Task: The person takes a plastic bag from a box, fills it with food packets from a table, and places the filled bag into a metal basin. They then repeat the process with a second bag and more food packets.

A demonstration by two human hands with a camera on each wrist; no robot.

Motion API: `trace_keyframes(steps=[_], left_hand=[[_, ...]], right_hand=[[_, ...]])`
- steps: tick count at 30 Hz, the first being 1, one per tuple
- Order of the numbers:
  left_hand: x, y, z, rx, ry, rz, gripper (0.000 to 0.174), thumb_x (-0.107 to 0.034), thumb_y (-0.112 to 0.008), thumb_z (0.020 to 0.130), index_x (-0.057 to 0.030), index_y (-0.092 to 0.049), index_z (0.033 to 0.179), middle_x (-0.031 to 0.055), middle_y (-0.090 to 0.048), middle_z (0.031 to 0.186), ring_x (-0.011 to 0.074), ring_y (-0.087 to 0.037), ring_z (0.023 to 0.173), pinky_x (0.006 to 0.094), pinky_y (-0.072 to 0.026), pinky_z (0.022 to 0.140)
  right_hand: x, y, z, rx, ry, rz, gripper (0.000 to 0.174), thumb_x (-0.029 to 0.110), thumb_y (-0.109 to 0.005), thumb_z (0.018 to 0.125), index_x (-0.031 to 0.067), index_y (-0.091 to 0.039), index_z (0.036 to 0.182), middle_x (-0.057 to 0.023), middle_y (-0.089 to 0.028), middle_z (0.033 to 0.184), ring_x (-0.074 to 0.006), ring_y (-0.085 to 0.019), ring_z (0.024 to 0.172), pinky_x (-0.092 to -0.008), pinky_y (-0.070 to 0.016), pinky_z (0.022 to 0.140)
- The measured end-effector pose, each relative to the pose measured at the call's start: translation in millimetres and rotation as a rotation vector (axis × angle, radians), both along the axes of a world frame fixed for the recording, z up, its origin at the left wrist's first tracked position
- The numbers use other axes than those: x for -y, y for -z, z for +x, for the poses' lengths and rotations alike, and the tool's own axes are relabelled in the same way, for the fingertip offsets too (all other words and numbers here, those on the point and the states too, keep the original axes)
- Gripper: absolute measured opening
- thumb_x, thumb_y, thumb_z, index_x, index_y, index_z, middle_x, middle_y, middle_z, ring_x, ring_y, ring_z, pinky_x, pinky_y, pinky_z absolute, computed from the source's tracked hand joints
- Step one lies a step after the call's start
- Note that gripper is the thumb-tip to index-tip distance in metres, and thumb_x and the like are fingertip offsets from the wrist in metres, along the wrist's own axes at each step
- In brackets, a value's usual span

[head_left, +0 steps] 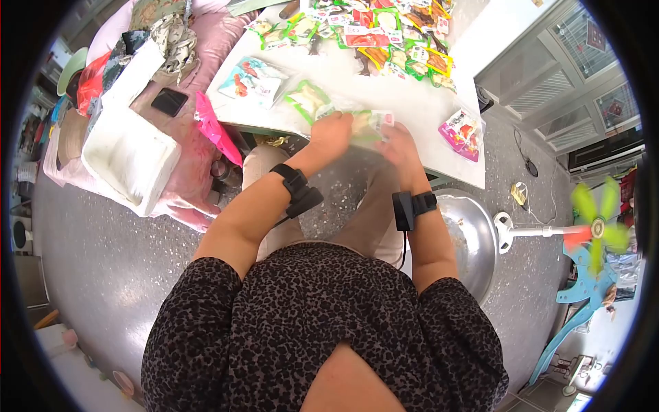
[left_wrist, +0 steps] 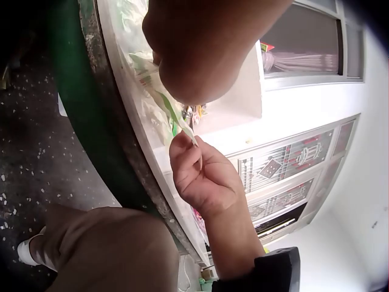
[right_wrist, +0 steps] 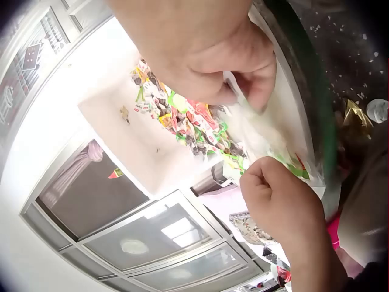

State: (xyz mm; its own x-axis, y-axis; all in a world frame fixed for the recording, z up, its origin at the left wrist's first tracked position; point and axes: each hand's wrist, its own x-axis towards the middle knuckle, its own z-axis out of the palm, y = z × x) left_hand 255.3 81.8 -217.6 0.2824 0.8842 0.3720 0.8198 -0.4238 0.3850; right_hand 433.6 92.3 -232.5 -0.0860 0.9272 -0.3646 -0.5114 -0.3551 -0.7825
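Observation:
A green-and-clear plastic snack packet (head_left: 362, 128) is stretched between the two hands over the table's near edge. My left hand (head_left: 332, 133) grips its left end with curled fingers, which partly hide it. At the other end my right hand (head_left: 399, 147) pinches a corner between thumb and fingers; the left wrist view shows this right hand (left_wrist: 206, 176) at the packet's edge (left_wrist: 167, 103). In the right wrist view the left hand (right_wrist: 276, 198) is closed in a fist-like grip. Another green-edged packet with pale contents (head_left: 307, 98) lies just beyond the left hand.
Many colourful small packets (head_left: 367, 36) are heaped at the table's far side. A larger blue-white bag (head_left: 250, 82) lies at left, a pink bag (head_left: 461, 134) at right. Beside the legs are a metal basin (head_left: 473, 237) and a fan (head_left: 598, 228). A white foam box (head_left: 130, 159) stands left.

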Motion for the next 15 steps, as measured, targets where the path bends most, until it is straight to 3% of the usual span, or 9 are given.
trace_keyframes(steps=[8,11,14,15], left_hand=[[-1.7,-22.6,14.1,0.014,-0.038,-0.132,0.015,-0.014,-0.048,0.069,-0.0011,-0.049,0.077,0.0159,-0.053,0.079,0.0325,-0.055,0.072,0.0395,-0.0441,0.061],[0.3,-25.5,16.3,0.039,-0.053,-0.208,0.017,-0.015,-0.048,0.069,-0.0009,-0.049,0.078,0.0163,-0.053,0.08,0.0324,-0.054,0.074,0.0395,-0.044,0.063],[1.0,-16.8,13.7,0.049,-0.04,-0.209,0.016,-0.014,-0.045,0.071,-0.0014,-0.05,0.078,0.0163,-0.053,0.081,0.0319,-0.054,0.074,0.0393,-0.0439,0.063],[0.7,-15.0,13.8,0.047,-0.044,-0.198,0.016,-0.014,-0.043,0.072,-0.0019,-0.051,0.079,0.016,-0.053,0.08,0.0316,-0.055,0.074,0.0391,-0.0439,0.064]], right_hand=[[7.8,0.7,-45.0,-0.28,-0.057,0.026,0.02,-0.001,-0.044,0.076,0.0021,-0.046,0.096,-0.0108,-0.054,0.092,-0.0213,-0.056,0.079,-0.0337,-0.0472,0.06],[14.4,-2.7,-55.7,-0.118,-0.119,0.063,0.02,0.002,-0.046,0.075,0.0014,-0.046,0.095,-0.0103,-0.055,0.088,-0.0182,-0.056,0.075,-0.028,-0.0466,0.057],[13.3,-15.7,-54.6,0.54,-0.308,0.027,0.02,0.007,-0.048,0.075,0.0004,-0.046,0.094,-0.0092,-0.055,0.086,-0.016,-0.056,0.072,-0.0225,-0.0453,0.053],[11.6,-17.3,-52.6,0.6,-0.442,0.054,0.021,0.009,-0.048,0.075,0.0001,-0.046,0.094,-0.0084,-0.055,0.084,-0.015,-0.056,0.069,-0.0214,-0.0435,0.05]])
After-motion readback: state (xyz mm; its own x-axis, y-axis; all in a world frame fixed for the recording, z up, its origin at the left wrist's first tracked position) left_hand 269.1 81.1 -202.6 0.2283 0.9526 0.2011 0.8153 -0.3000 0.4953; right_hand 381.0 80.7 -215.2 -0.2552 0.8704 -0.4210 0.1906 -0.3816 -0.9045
